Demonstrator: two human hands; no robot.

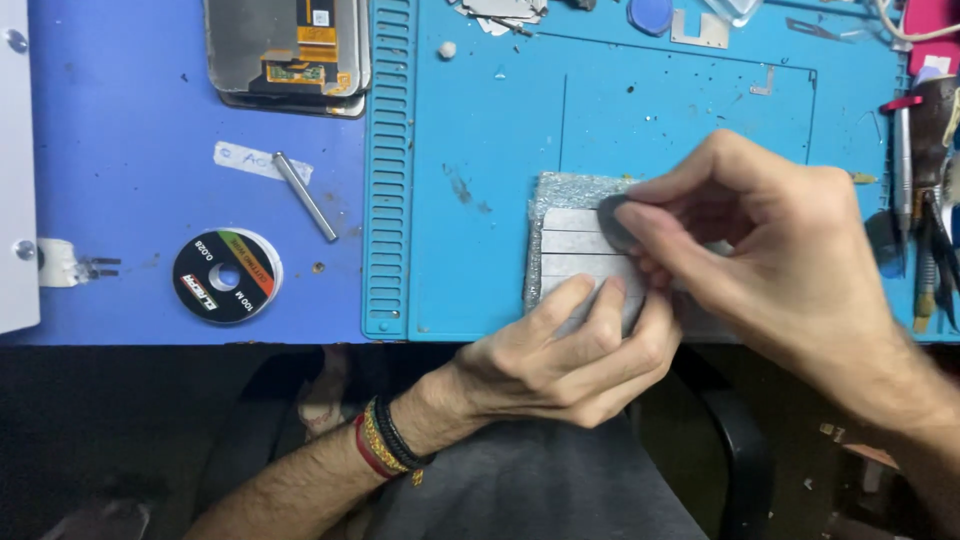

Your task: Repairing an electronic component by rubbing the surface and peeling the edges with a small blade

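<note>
Left hand, entering from the near edge with fingers loosely curled, presses its fingertips flat on the near part of a grey rectangular slab, steadying it without closing around it. Right hand, reaching in from the near right, is narrowed to a pinch: thumb and forefinger close on a small dark rounded pick, whose edge meets the slab's upper surface near its middle. The slab lies on the near part of a light blue work mat, directly beneath and between both hands, its right end hidden under the right hand. Its top is pale grey and crossed by thin lines parallel to its long side; its left and far borders show a rough, glittering silver texture. A wrist with red, yellow and black bands joins the left hand. To the left of the mat, on the darker blue table, lie a black spool of wire, a short metal rod, a strip of white tape and, at the far edge, stacked phone screens. Hand tools stand at the far right.
</note>
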